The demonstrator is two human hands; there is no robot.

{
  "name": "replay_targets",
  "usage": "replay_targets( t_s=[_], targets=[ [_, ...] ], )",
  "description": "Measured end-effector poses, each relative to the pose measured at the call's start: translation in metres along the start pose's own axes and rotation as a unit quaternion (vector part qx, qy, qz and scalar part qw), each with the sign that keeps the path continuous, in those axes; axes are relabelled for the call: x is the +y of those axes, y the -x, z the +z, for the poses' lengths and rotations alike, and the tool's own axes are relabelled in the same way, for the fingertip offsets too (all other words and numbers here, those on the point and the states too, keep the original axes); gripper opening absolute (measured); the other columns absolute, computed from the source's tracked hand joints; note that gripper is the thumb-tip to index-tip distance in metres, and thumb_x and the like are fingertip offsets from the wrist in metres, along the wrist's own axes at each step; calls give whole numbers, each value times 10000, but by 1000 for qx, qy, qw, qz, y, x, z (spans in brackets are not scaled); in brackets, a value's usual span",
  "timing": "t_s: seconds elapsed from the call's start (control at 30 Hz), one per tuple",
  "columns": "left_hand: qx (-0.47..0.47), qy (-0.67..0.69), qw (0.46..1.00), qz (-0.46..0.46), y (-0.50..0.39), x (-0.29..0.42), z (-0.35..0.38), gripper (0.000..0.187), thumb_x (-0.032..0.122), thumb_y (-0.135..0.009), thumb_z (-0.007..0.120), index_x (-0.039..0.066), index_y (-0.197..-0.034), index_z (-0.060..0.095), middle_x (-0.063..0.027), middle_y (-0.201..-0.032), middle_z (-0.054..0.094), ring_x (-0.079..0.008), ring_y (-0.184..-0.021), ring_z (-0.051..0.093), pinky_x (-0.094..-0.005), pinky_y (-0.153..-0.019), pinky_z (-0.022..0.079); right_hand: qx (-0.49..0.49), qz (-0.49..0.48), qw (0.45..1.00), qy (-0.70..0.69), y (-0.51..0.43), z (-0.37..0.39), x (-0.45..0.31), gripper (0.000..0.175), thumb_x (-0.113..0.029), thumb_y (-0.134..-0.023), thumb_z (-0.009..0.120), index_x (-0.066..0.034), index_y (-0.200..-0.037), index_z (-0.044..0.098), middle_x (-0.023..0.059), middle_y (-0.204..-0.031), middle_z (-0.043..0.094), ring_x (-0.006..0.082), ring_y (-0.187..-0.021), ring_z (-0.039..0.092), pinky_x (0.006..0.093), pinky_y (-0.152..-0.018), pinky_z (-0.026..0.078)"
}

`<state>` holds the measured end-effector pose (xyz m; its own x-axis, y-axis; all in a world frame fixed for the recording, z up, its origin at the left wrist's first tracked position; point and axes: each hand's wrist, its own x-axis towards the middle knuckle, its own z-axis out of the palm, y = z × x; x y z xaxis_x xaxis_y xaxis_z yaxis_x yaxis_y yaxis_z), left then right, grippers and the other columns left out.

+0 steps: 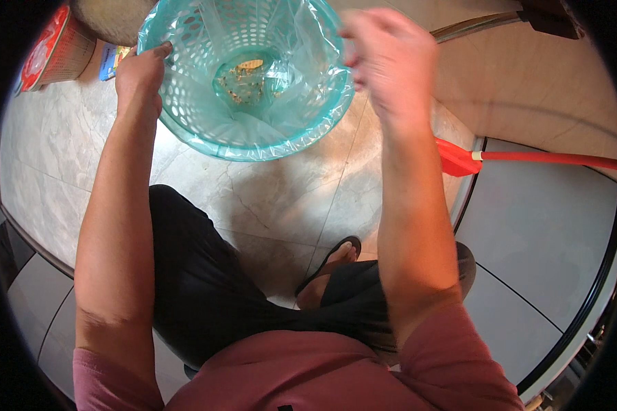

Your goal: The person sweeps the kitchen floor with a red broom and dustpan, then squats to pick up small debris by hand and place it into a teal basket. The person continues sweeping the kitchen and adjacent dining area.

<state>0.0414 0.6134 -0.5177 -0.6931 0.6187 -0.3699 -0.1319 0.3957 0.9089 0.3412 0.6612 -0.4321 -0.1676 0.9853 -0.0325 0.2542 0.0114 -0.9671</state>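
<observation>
In front of me is a teal perforated plastic wastebasket point(193, 134), tilted so that its open mouth faces me. A clear plastic bag point(293, 110) lines it and is folded over the rim. Small light and dark scraps point(244, 85) lie at the bottom. My left hand point(141, 77) grips the rim on the left, thumb on the inner side. At the right side of the rim is my right hand point(396, 61), blurred, with its fingers curled. Whether those fingers pinch the bag's edge cannot be told.
A pale basket with a red lining point(56, 56) stands at far left, near a blue printed packet point(108, 61) and a rounded, worn object point(115, 20). On the right, a red long-handled tool point(545, 158) extends over grey cabinet panels point(540, 216). Marbled tiles point(267, 205) cover the floor.
</observation>
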Motion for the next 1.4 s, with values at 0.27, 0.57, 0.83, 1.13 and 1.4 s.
replay_targets(
  t_s=[0.27,0.57,0.83,1.13,1.4],
  targets=[
    [12,-40,999,1,3,2,-1,348,129,-875,743,-18,-1186,691,-119,-1083,728,-203,-929,655,-343,-862,501,-240,-154,819,497,-10,53,2,189,-80,-874,640,-61,-1037,734,149,-877,716,354,-808,666,436,-771,539],
    [12,-41,999,6,-1,0,-1,370,133,-870,737,-15,-1205,687,-123,-1104,725,-210,-961,663,-346,-878,500,1,-159,985,61,8,5,36,232,-218,-948,678,-7,-877,741,121,-737,710,233,-676,672,374,-632,533],
    [22,-60,998,18,-6,-3,0,375,145,-862,749,-24,-1191,690,-128,-1108,724,-217,-982,659,-342,-900,491,-121,406,820,384,58,-69,219,423,-369,-915,681,18,-746,665,121,-658,673,202,-533,630,376,-490,484],
    [20,-39,999,-3,-4,-1,-1,370,147,-861,763,-28,-1179,688,-141,-1106,721,-233,-981,655,-357,-898,493,-190,378,794,437,102,-67,285,574,-494,-937,668,79,-898,653,160,-744,671,242,-568,642,396,-493,517],
    [-2,-24,1000,-17,-10,-2,-5,413,142,-856,771,-54,-1200,654,-171,-1150,697,-261,-992,657,-372,-906,493,-193,481,774,365,85,-55,262,326,-168,-942,646,80,-1152,672,248,-1123,713,349,-791,742,431,-550,579]
  ],
)
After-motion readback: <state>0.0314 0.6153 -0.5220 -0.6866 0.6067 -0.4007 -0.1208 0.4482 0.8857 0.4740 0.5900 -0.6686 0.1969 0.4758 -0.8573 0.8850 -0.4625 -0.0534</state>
